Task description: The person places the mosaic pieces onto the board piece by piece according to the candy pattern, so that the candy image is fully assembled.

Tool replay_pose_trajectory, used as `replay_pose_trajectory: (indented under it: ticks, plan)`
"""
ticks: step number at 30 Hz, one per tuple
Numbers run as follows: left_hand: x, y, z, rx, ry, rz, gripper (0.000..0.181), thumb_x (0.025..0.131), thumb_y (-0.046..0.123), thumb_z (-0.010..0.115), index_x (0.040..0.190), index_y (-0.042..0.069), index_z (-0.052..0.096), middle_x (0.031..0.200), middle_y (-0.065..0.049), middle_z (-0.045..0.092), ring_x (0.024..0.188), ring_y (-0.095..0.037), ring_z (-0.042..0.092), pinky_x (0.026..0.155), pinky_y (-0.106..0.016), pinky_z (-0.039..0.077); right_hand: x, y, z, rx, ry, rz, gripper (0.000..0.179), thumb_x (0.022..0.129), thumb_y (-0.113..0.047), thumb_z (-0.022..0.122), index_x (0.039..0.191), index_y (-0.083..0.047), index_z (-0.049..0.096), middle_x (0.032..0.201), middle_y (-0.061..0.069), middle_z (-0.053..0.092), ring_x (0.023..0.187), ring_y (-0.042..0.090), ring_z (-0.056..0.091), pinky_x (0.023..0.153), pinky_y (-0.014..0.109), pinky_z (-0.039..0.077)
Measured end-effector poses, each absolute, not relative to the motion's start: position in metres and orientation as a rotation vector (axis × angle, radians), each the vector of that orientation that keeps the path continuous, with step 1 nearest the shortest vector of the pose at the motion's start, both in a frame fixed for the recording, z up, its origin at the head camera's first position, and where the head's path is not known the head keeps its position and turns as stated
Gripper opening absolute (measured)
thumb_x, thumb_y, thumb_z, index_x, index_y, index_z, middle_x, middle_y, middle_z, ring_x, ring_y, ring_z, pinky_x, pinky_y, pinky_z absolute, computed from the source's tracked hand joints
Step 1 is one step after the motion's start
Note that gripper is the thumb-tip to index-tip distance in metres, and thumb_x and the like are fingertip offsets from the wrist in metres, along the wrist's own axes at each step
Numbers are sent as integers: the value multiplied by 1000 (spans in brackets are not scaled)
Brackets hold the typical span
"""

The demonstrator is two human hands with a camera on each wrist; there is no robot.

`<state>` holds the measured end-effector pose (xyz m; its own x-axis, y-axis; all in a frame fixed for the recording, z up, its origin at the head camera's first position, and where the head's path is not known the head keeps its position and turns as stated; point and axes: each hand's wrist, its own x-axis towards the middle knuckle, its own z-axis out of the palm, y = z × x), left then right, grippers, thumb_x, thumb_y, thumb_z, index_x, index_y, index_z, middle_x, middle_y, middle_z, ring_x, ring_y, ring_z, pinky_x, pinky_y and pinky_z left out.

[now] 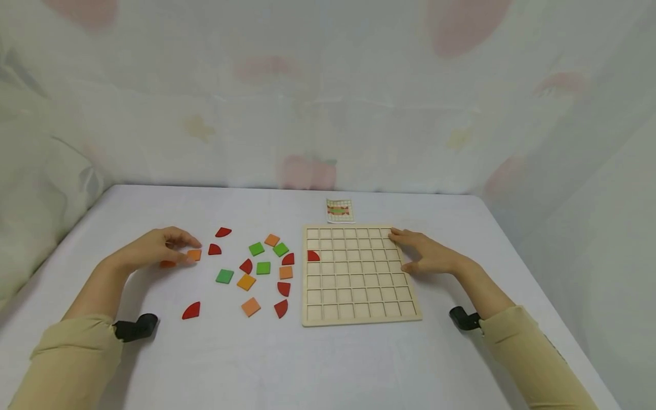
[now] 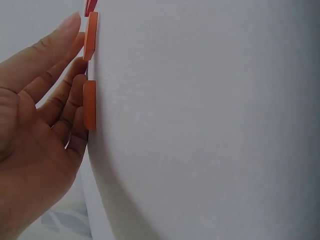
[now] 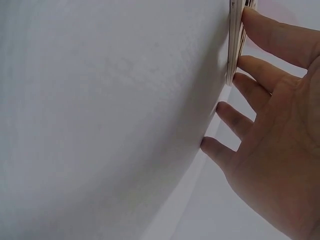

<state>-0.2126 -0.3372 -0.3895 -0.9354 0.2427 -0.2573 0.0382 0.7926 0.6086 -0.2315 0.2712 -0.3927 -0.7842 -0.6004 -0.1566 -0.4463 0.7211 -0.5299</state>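
Observation:
My left hand (image 1: 161, 250) is low over the table's left side. Its thumb and fingertips are around a flat orange square tile (image 1: 193, 255), thumb at the near edge and fingers just past the far edge. A second orange tile (image 2: 89, 105) lies under the palm side, partly hidden by the hand in the head view. On the right, my right hand (image 1: 425, 253) has its fingers spread and rests against the right edge of a wooden grid board (image 1: 362, 323). One red quarter-circle piece (image 1: 313, 256) sits in the board's left column.
Between left hand and board lie scattered pieces: green squares such as one green tile (image 1: 224, 277), several orange squares, and red quarter circles like this red piece (image 1: 192, 310). A small printed pattern card (image 1: 340, 210) lies behind the board. A white curtain (image 1: 328, 114) hangs behind the table.

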Motion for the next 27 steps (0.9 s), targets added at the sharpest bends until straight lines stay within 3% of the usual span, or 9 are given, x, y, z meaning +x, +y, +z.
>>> replay_pose_trajectory:
  ticks: [3, 13, 20, 27]
  plan:
    - [-211, -337, -390, 215, 2661, 915, 50, 80, 42, 80, 121, 16, 68, 125, -3, 63, 102, 13, 45, 86, -13, 40, -232, 271, -394, -822, 2609, -682, 81, 85, -26, 67, 153, -1, 30, 164, 18, 20, 152, 47, 13, 118, 69, 12]
    - [-213, -334, -390, 255, 2723, 860, 42, 79, 36, 82, 112, 12, 70, 121, -10, 61, 109, -18, 51, 82, -15, 42, -232, 271, -394, -813, 2608, -687, 81, 84, -22, 66, 153, 0, 30, 165, 18, 20, 152, 47, 13, 119, 68, 12]
    - [-215, -328, -387, 228, 2729, 836, 35, 80, 26, 81, 106, 7, 66, 117, -14, 61, 109, -27, 51, 82, -25, 44, -232, 271, -395, -816, 2607, -690, 81, 84, -23, 66, 153, -1, 30, 165, 17, 20, 152, 46, 13, 119, 68, 12]
    - [-218, -319, -383, 173, 2718, 807, 29, 80, 26, 80, 92, 7, 60, 99, -10, 61, 95, -26, 50, 66, -29, 44, -232, 271, -395, -818, 2608, -684, 81, 84, -23, 66, 153, -1, 30, 165, 17, 20, 152, 46, 13, 119, 68, 12]
